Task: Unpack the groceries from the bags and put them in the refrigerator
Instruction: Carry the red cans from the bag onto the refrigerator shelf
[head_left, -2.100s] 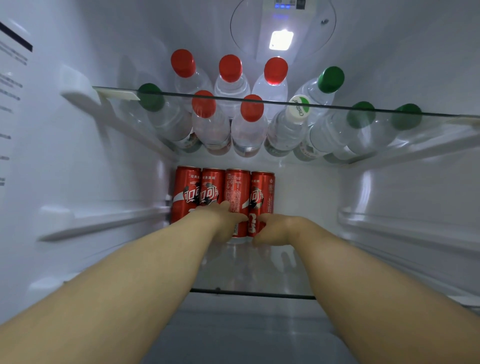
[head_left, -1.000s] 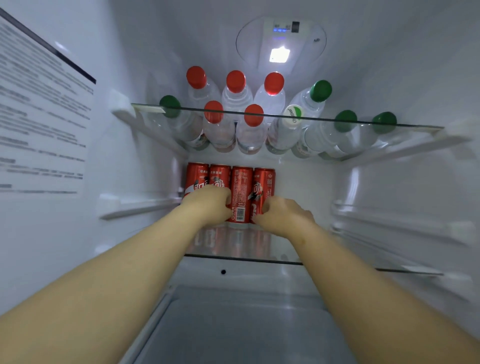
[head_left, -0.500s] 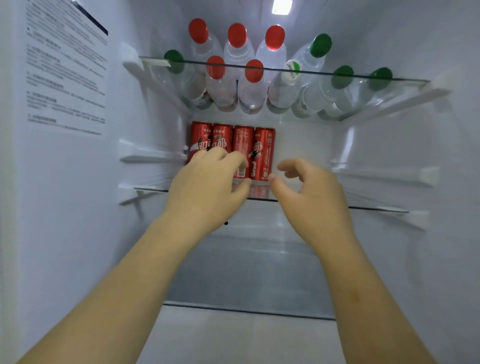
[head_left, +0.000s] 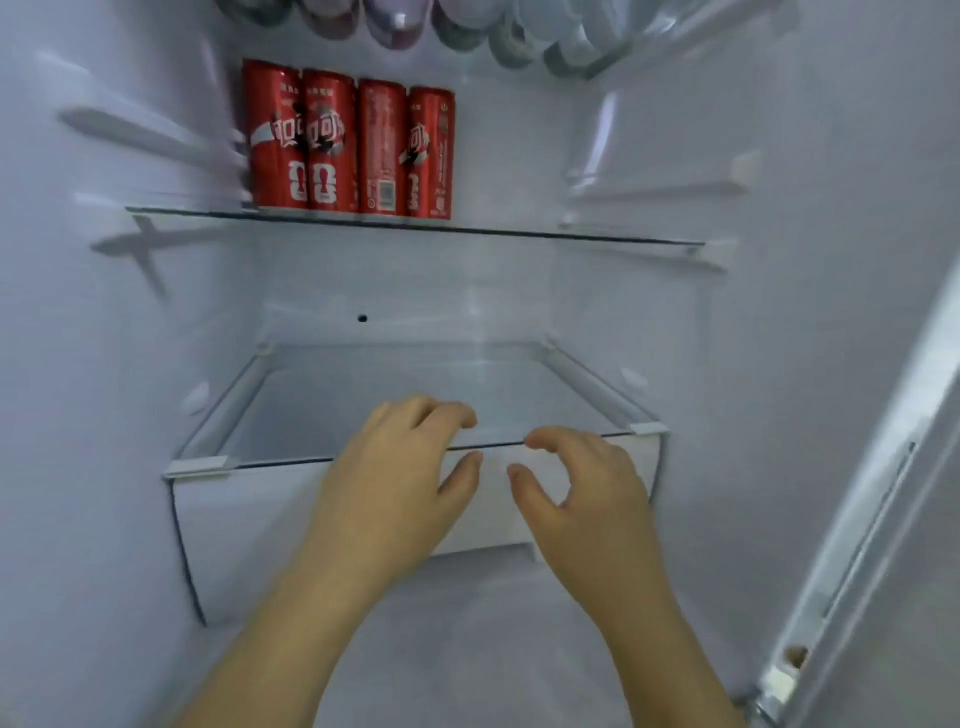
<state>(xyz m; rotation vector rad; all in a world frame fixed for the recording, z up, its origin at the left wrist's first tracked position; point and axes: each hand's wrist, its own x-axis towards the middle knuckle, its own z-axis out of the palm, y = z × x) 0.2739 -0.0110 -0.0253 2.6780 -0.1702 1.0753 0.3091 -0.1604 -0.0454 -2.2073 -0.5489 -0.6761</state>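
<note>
Four slim red drink cans are standing upright in a tight row toward the back left corner of the upper clear glass shelf inside the white refrigerator, with blurred clear bottle bases showing just above them. The person's left hand and right hand are hovering close together at the middle of the front edge of the lower glass shelf, in front of the white drawer beneath it. Each grip is hanging apart, fingers loosely curled, holding nothing, well away from the cans.
</note>
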